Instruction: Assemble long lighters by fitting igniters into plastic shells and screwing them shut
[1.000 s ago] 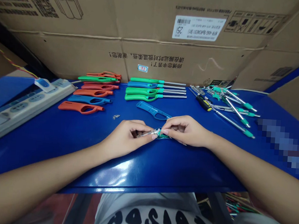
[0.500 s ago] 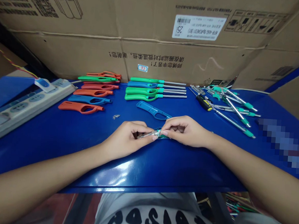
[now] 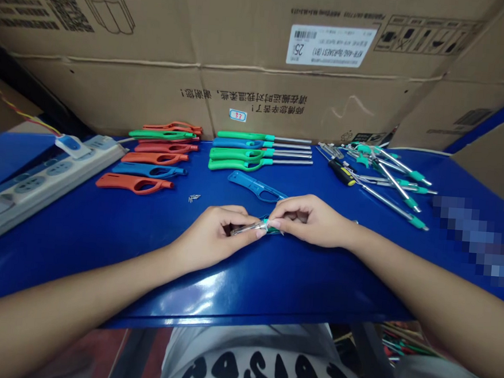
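My left hand (image 3: 214,232) is closed round a clear lighter tank (image 3: 246,228), with thumb and fingers on its sides. At the tank's right end sits a small teal piece (image 3: 270,231), and part of a blue shell shows under it. The fingertips of my right hand (image 3: 314,221) are pinched together at this end, touching the teal piece; exactly what they grip is hidden. Just behind my right hand, a blue lighter shell half (image 3: 254,184) lies on the table with its hollow side up.
Orange, blue and green lighter shells (image 3: 135,185) lie in a column at left, near a power strip (image 3: 31,188). Behind are lighters with metal tubes (image 3: 236,164). Small screws (image 3: 194,197) lie left of centre; a screwdriver (image 3: 342,172) and tube assemblies (image 3: 393,207) at right.
Both hands keep nearly the same place and hold. My right fingertips have shifted slightly at the teal end. The whole view has moved a little.
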